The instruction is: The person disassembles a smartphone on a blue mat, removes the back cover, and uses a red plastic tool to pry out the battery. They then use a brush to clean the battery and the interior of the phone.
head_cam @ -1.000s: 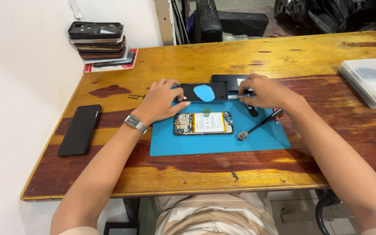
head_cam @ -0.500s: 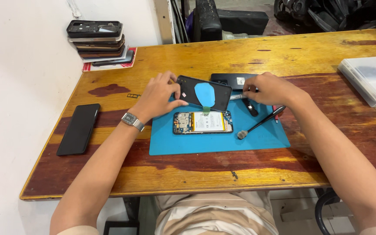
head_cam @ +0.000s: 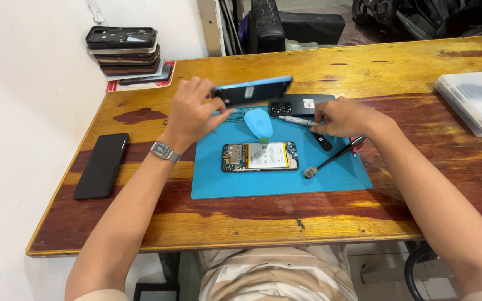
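Lifting the phone cover [head_cam: 254, 91] goes best with the left hand [head_cam: 192, 114] gripping its edge while the right hand [head_cam: 344, 118] lies loosely curled on the blue mat [head_cam: 218, 181].

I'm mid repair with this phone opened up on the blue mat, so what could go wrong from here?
1. The left hand holds the dark panel by one end, tilted in the air; it could slip onto the opened phone below.
2. The phone's board and battery lie exposed, and the brush and the right hand are close enough to knock them.
3. The blue pick lies loose at the phone's top edge and might get swept aside.
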